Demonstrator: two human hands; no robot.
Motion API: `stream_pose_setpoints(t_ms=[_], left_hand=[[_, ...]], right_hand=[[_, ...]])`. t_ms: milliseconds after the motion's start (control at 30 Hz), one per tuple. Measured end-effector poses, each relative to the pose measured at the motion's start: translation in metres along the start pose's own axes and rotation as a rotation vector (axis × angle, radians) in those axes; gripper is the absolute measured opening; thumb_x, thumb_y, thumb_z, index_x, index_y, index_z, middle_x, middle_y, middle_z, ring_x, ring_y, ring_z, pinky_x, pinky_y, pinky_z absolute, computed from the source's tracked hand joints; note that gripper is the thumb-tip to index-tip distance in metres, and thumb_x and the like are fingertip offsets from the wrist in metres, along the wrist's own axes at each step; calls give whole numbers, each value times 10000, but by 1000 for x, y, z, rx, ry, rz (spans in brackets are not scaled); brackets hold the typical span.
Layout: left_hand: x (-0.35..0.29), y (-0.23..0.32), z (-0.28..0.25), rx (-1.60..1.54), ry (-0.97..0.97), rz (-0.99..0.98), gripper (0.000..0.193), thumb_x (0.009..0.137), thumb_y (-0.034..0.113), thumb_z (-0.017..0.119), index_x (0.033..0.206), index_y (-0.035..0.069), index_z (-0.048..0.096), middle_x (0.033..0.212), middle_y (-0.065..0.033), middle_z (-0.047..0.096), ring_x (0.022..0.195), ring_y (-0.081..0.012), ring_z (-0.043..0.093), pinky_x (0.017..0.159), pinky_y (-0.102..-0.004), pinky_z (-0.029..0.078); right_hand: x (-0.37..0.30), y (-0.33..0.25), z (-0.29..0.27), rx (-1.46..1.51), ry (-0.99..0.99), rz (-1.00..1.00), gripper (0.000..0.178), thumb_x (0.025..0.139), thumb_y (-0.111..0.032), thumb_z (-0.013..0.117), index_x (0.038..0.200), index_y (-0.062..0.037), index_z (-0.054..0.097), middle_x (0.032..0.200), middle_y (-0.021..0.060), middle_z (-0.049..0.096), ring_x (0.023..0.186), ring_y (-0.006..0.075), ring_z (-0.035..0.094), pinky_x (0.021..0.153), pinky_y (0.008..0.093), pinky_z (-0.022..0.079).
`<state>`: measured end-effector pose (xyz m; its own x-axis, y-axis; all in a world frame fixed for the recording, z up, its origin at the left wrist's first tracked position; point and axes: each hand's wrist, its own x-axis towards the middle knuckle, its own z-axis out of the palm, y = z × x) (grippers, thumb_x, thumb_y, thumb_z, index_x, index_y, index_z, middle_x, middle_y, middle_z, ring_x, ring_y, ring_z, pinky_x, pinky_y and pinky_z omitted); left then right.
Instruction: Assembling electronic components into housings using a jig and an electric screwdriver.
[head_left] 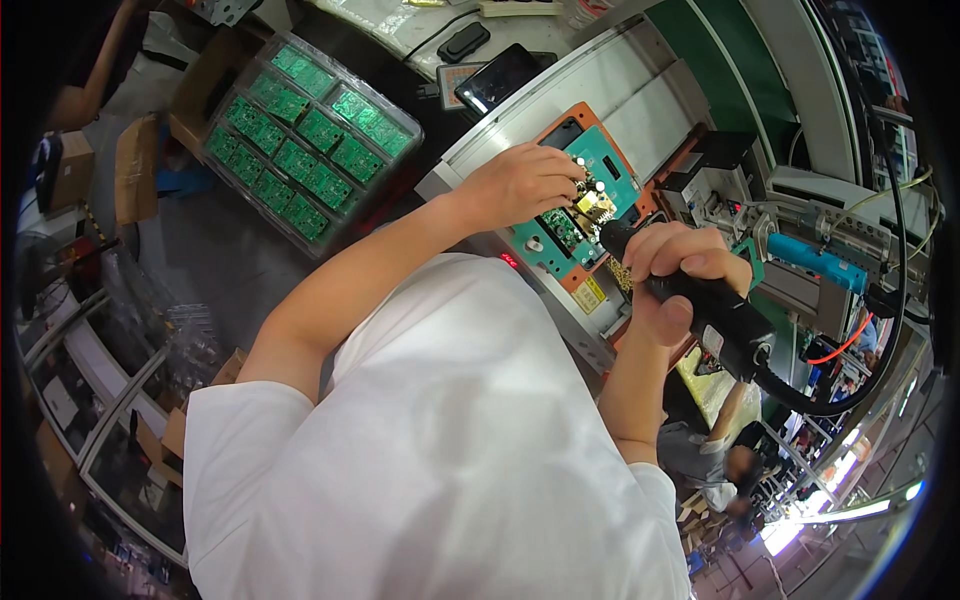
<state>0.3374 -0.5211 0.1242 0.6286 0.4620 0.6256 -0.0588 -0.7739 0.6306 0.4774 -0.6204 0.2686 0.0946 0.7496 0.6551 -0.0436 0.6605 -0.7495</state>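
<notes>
Under the left hand (522, 186), a green circuit board (563, 229) studded with small parts sat in a flat teal plate (620, 185) rimmed in orange. That hand's fingers bent over the board; whether they pinched anything could not be told. Opposite, the right hand (690, 255) gripped a smooth black power screwdriver (728, 322), nose toward the board. Pale bench (655, 115) lay beyond both hands; well left, a clear plastic tray (365, 86) held green boards (310, 170).

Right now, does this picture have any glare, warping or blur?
In the head view, bright white lights at lower right burn out in glare; also in that view, the long white metal beam at upper right seems bowed by the lens, and the rim falls dark; there too, the left hand, right hand and black handheld power tool look reasonably sharp.
</notes>
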Motion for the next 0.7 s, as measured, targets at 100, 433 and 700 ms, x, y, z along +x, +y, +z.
stream_pose_setpoints(t_ms=[100,433,700], left_hand=[[1,0,0,-8,6,-3,92,807,109,726,885,86,684,1121,-18,660,1095,-230,619,903,-378,498],[0,1,0,15,5,1,118,804,157,738,886,100,675,1093,13,653,1087,-197,612,924,-357,483],[0,1,1,8,8,1,102,804,132,733,883,94,681,1106,2,659,1085,-209,619,908,-364,494]], right_hand=[[1,1,-1,-6,-10,-5,390,867,-206,767,1052,-5,488,802,114,540,609,197,575,541,332,502],[-1,-6,0,-79,-46,9,415,901,-312,732,1058,-33,468,814,101,508,570,205,565,514,348,496],[-2,-6,-1,-80,-38,8,414,903,-312,729,1061,-34,464,815,101,510,572,204,569,512,346,502]])
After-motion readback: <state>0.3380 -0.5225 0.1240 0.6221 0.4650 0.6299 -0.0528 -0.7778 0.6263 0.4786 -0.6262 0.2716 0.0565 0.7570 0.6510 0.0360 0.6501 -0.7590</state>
